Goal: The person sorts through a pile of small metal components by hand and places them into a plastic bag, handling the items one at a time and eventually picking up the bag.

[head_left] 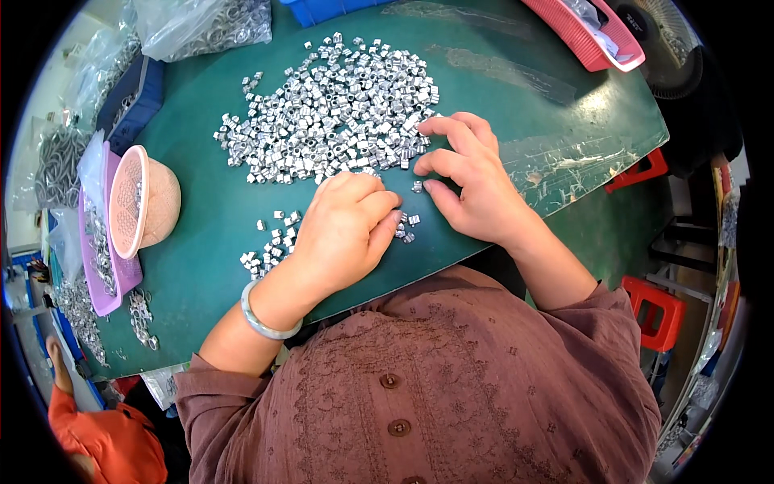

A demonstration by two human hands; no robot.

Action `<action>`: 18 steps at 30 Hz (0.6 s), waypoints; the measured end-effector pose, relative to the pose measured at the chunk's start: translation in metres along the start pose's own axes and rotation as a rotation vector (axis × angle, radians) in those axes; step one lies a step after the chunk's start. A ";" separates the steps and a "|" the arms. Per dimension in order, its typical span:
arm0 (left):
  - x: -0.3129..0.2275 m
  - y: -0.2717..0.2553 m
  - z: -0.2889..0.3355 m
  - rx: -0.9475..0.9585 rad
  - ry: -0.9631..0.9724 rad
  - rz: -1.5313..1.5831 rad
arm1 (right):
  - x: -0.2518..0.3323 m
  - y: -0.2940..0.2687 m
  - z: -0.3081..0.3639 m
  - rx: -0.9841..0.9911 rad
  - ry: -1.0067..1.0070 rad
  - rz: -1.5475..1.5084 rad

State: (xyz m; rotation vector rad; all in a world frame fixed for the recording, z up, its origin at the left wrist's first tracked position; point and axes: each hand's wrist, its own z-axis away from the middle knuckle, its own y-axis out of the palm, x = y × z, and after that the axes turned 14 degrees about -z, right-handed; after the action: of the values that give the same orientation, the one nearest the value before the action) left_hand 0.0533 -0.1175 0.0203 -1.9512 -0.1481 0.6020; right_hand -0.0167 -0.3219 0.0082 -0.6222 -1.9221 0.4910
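A wide heap of small silver metal pieces (322, 113), block-shaped with holes, covers the middle of the green table (185, 210). My left hand (343, 230) is closed over the near edge of the heap, thumb against the curled fingers; what lies under them is hidden. Several more metal pieces (278, 240) lie to its left, and a few (409, 228) beside its thumb. At the heap's right edge my right hand (472, 173) has its fingers apart. One loose piece (417, 186) sits by its thumb tip, and its upper fingertip reaches the heap.
On the left stand a peach basket (165, 202), tipped sideways, a purple basket (127, 282) and a blue bin (145, 101). Bagged metal rings (218, 28) lie at the back. A pink basket (592, 40) stands far right. A co-worker in orange (113, 436) is at lower left; red stools (657, 310) stand right.
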 end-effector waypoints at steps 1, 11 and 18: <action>0.000 0.000 0.001 -0.009 -0.005 -0.006 | 0.002 0.000 0.000 -0.001 0.019 0.001; 0.012 -0.007 0.004 -0.090 -0.114 -0.089 | 0.002 -0.003 -0.013 -0.025 -0.080 0.038; 0.014 -0.007 0.005 -0.071 -0.127 -0.085 | -0.010 0.007 -0.018 -0.013 -0.083 0.112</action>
State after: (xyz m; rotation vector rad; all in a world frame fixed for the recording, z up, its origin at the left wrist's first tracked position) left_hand 0.0644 -0.1053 0.0199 -1.9639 -0.3342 0.6726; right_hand 0.0048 -0.3218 0.0047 -0.7309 -1.9775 0.5837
